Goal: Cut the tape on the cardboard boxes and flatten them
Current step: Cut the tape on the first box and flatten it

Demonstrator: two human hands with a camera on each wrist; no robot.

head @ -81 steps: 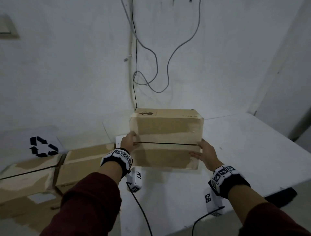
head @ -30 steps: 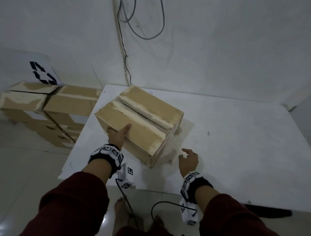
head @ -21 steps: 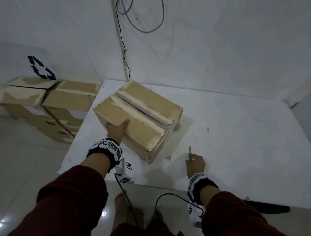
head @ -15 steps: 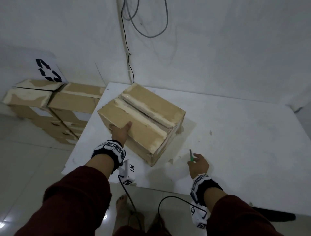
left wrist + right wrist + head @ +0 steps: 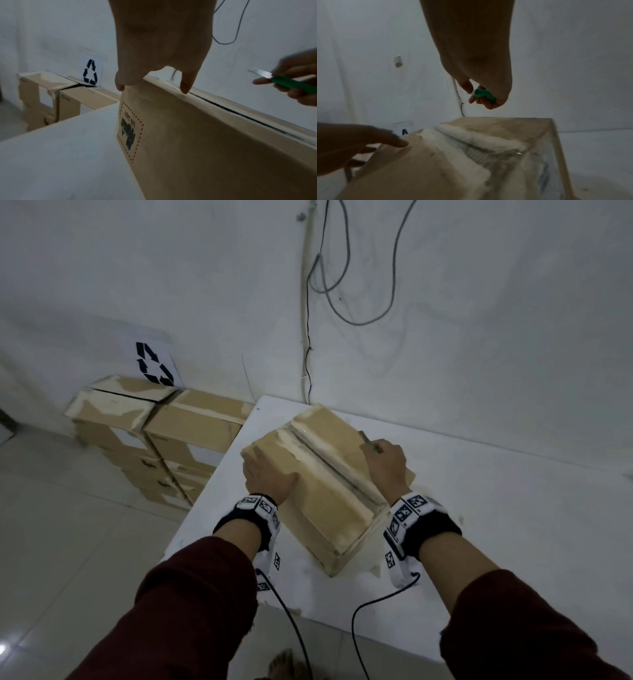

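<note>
The left hand [image 5: 269,474] is lying flat on top of the cardboard box [image 5: 318,484], fingers straight, holding it down. The right hand [image 5: 385,463] is gripping a green knife [image 5: 289,83] above the box's far end. The box is sitting on the white desk [image 5: 496,525]. The thin blade could slip off the shiny tape [image 5: 334,465] toward the left fingers. The cardboard is looking brown and rough, with torn pale strips beside the middle gap.
</note>
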